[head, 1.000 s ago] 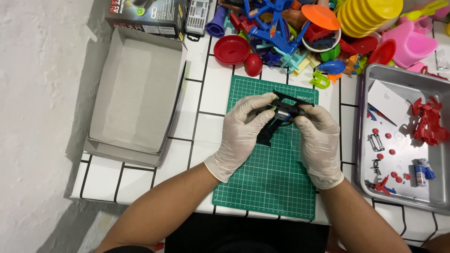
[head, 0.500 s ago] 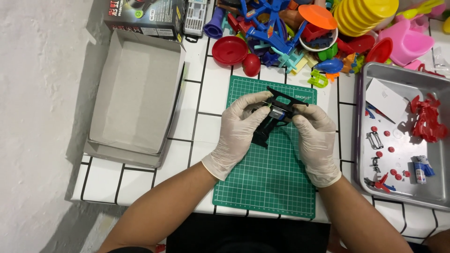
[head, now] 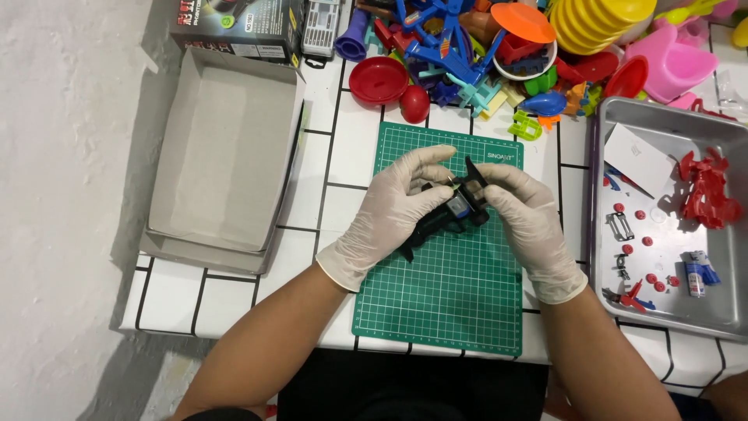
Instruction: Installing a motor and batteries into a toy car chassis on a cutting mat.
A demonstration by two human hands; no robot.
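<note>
Shifted slightly since a second ago: both gloved hands and the black toy part [head: 448, 214] now a little higher and closer together over the green cutting mat [head: 444, 312], near the middle of the frame. Left hand [head: 393, 206] curled round the lower left end of the black piece, fingers bent over its top, thumb underneath. Right hand [head: 522, 214] pinching the upper right end, fingertips closed narrowly on it beside a small blue and silver bit set in the piece. Held just above the mat, tilted from lower left to upper right; whether touching the mat, cannot tell. Left of the mat, on the white tiled table [head: 335, 156], an open grey cardboard box [head: 222, 156], with a printed box [head: 234, 27] at the upper left edge. Along the top of the frame, a heap of coloured plastic toys [head: 467, 54], a red lid [head: 378, 79] and a stack of yellow cups [head: 596, 23] among them. At the right, a metal tray [head: 732, 234] holding red plastic pieces [head: 709, 191], small red wheels, a white paper slip [head: 639, 160] and a few tiny parts.
</note>
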